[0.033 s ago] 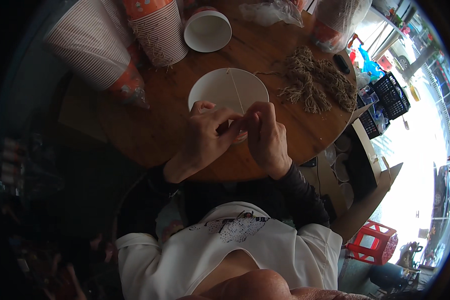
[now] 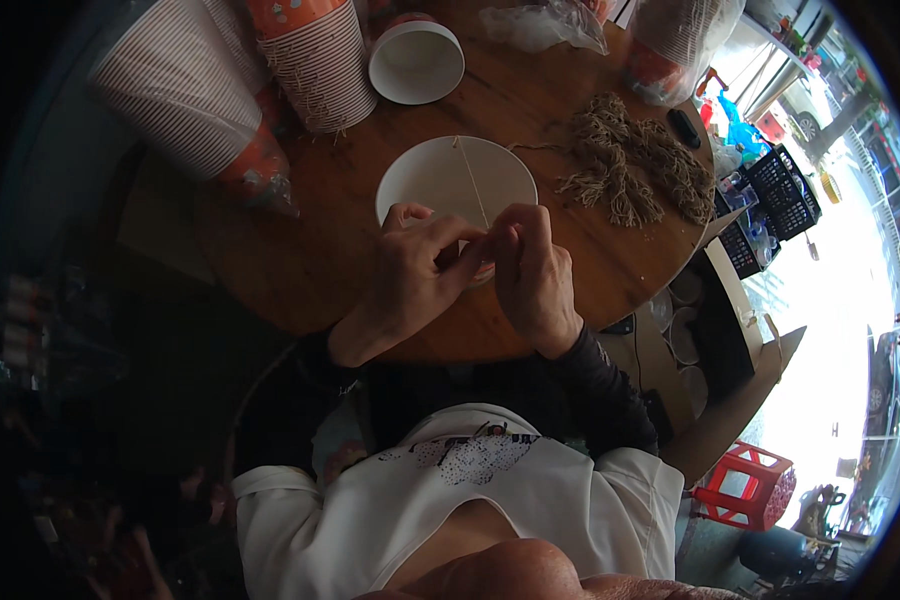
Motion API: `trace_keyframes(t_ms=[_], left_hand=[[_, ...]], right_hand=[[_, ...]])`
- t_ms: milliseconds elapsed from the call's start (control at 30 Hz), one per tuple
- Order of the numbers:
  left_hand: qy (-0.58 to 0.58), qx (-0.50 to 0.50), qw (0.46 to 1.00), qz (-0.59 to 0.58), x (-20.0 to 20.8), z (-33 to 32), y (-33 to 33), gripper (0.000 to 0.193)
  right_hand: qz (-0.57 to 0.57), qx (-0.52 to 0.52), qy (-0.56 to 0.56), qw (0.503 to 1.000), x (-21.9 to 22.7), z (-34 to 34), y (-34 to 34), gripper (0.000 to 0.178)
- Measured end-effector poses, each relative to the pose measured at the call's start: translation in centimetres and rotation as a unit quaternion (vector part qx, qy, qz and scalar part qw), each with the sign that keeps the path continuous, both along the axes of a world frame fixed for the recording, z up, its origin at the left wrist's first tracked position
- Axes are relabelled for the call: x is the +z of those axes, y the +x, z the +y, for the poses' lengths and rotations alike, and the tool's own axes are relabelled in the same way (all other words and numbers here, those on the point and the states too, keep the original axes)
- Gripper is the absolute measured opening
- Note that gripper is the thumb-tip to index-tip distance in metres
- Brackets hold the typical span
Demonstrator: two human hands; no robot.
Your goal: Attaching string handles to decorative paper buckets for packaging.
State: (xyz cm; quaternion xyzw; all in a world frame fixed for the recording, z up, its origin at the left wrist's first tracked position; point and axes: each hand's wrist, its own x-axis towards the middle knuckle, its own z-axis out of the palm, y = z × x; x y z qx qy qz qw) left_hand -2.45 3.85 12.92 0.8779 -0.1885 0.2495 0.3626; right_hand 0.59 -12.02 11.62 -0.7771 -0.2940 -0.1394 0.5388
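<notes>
A white-lined paper bucket stands on the round wooden table in front of me. A thin string runs taut from its far rim across the mouth to my fingers. At the near rim, my left hand and my right hand meet with fingertips pinched together on the string. The fingers hide the string's near end and most of the near rim. A bit of the bucket's orange outside shows between the hands.
Stacked paper buckets, orange outside, stand at the far left, some in clear plastic. One white bucket lies tipped beside them. Bundles of brown twine and a small black object lie right. A red stool stands lower right.
</notes>
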Motion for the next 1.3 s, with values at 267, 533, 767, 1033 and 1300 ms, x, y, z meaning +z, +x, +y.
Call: trace_keyframes(t_ms=[267, 533, 767, 1033, 1300], left_hand=[[-0.038, -0.029, 0.999, 0.02, -0.3, 0.3, -0.4, 0.012], [-0.155, -0.062, 0.979, 0.119, -0.4, 0.6, -0.6, 0.014], [0.009, -0.042, 0.999, 0.032, 0.0, 1.6, -0.9, 0.013], [0.025, -0.035, 0.999, 0.003, 0.8, 2.1, -2.2, 0.007], [0.042, -0.027, 0.999, -0.008, -1.2, 2.2, -2.9, 0.013]], right_hand=[[-0.063, 0.0, -0.047, 0.997, 0.2, -0.7, 0.9, 0.008], [-0.058, 0.002, -0.046, 0.997, -0.2, -0.5, 0.5, 0.004], [-0.133, 0.058, -0.069, 0.987, 1.2, -1.0, 0.3, 0.01], [-0.095, 0.069, -0.047, 0.992, 2.7, -3.1, 2.2, 0.017], [-0.163, -0.135, -0.021, 0.977, -1.3, -4.0, 5.4, 0.01]])
